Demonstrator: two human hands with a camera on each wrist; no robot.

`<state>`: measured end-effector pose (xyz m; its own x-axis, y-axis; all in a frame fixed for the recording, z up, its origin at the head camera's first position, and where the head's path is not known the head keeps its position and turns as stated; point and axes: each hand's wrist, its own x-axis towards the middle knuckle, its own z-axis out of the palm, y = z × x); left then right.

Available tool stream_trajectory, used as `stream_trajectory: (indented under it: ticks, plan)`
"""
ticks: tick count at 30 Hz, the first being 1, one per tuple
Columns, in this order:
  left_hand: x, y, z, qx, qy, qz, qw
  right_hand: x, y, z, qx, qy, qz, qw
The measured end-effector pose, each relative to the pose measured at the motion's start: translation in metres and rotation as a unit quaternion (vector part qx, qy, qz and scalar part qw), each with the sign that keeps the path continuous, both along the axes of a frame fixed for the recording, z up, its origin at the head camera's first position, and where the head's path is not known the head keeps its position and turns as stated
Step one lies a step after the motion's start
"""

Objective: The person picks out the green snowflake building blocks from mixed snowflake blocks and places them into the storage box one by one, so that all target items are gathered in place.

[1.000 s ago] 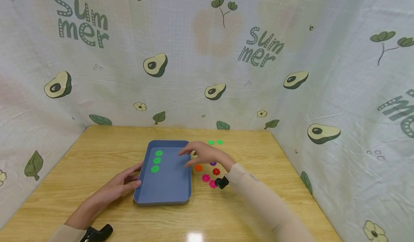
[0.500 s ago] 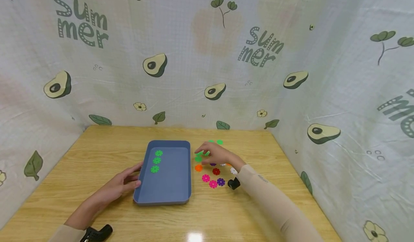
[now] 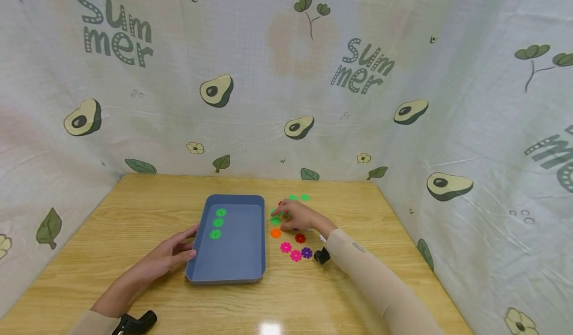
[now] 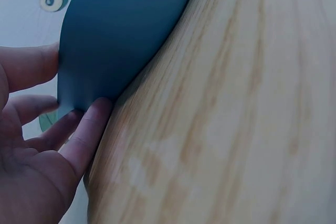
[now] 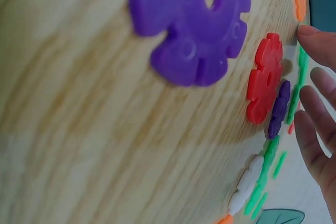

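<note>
A blue-grey tray (image 3: 237,260) lies on the table with several green flower-shaped plastic discs (image 3: 218,222) in a column at its left. My left hand (image 3: 165,258) holds the tray's left edge. Its thumb is at the rim and other fingertips lie against the outer wall (image 4: 121,30). My right hand (image 3: 299,215) is just right of the tray, low over a group of discs. Its thumb and index finger are apart near a green disc (image 3: 275,221), with an orange disc (image 3: 275,233) closer to me. The right wrist view shows the fingers (image 5: 312,116) extended beside the discs.
Pink discs (image 3: 286,247), a purple disc (image 3: 306,253) and a red disc (image 3: 300,238) lie in front of my right hand. Two green discs (image 3: 305,197) lie behind it. Printed cloth (image 3: 250,126) walls in the wooden table (image 3: 147,205) at the back and sides.
My right hand has moved right from over the tray's right rim to the loose discs, then slightly lower among them. The left hand and the tray have stayed put.
</note>
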<state>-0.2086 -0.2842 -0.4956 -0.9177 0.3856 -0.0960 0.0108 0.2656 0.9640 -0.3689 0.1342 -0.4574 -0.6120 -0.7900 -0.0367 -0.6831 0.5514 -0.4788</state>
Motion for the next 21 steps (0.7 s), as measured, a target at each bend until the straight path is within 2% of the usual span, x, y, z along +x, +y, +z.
stream_trajectory:
  ticks: [12,21]
  plan:
    - [0.0017,0.0005,0.0013,-0.001,0.009,-0.006,0.9999,0.0014,-0.0055,-0.0019,0.048,0.048,0.021,0.9975]
    - [0.0012,0.0013,0.0013,-0.002,0.004,-0.003,1.0,0.0037,-0.0004,-0.0031,0.04,0.034,0.008,0.9986]
